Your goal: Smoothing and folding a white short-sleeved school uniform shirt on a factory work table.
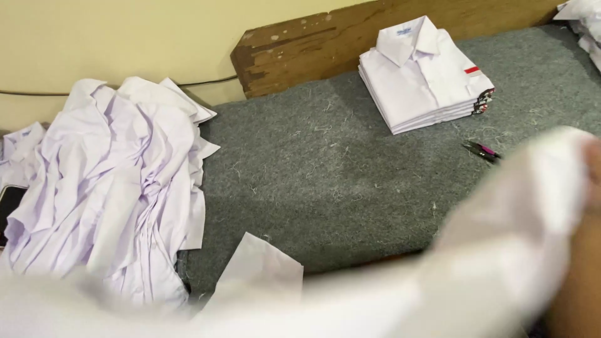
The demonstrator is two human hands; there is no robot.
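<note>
We have a white shirt [501,250] lifted close under the camera, so near that it blurs across the whole lower edge of the view, from the bottom left corner up to the right side. At the far right edge a strip of our right hand [585,250] shows against the cloth; we cannot tell how the fingers are closed or how much fabric they hold, only that the hand is touching it. Our left hand is out of view.

We judge this shirt to be light, thin and limp: it sags and billows with no stiffness of its own, so it will fold wherever it is not supported. A stiffer white corner [260,266], perhaps a collar or a cuff, pokes up from the blur near the front edge of the grey felt mat [325,181]. Collar, shoulder seams and placket are the firmest parts and, in our view, the best places to take hold; a pinch in mid-panel would only bunch the cloth.

On the left lies a crumpled heap of white shirts [113,188], with a dark phone [9,206] at its edge. At the back of the mat sits 1 neat stack of folded white shirts [426,75], and near it a small pair of thread snips [481,150] with pink handles. A worn wooden board [300,44] runs along the wall.
</note>
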